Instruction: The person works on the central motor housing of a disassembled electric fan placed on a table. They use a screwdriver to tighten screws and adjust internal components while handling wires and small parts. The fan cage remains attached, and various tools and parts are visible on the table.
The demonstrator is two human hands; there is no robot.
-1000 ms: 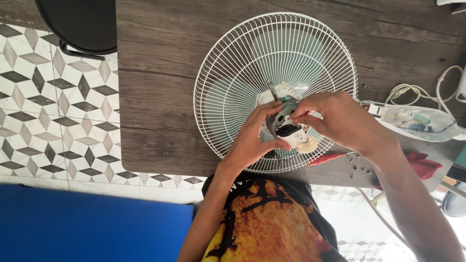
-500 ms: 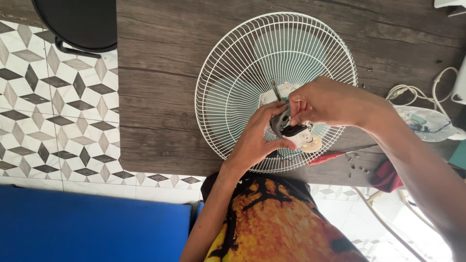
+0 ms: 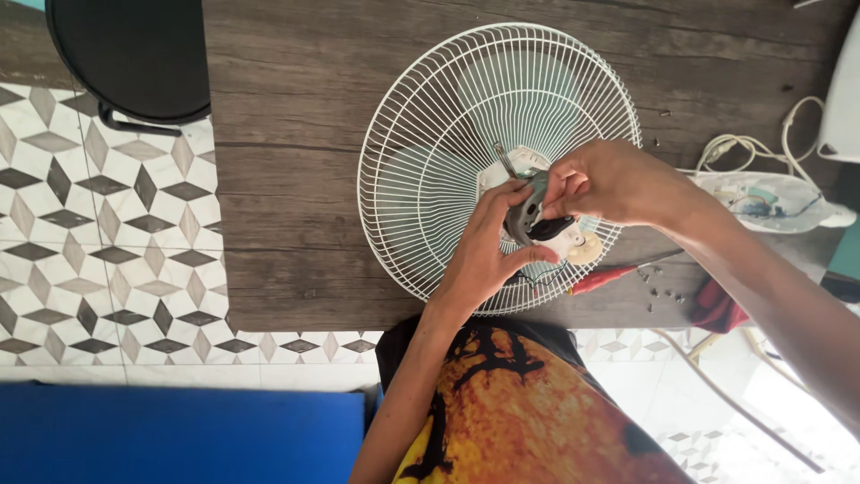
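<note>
A white wire fan guard [image 3: 430,152] lies flat on a dark wooden table [image 3: 287,90]. Over its centre I hold a small grey fan motor [image 3: 525,213] with a metal shaft sticking up. My left hand [image 3: 484,255] grips the motor from below, thumb and fingers wrapped around it. My right hand [image 3: 614,182] pinches the motor's top from the right. Black wires hang under the motor. A white hub part [image 3: 573,244] shows behind my hands.
A red-handled screwdriver [image 3: 605,278] and several small screws [image 3: 658,289] lie by the guard's near edge. A white housing with wires [image 3: 761,197] sits to the right. A black stool [image 3: 134,58] stands on the patterned tile floor [image 3: 98,242]; a blue mat [image 3: 170,435] lies nearby.
Both hands have stayed on the motor over the guard's centre. The right hand's fingers have shifted onto its top and the motor has turned slightly.
</note>
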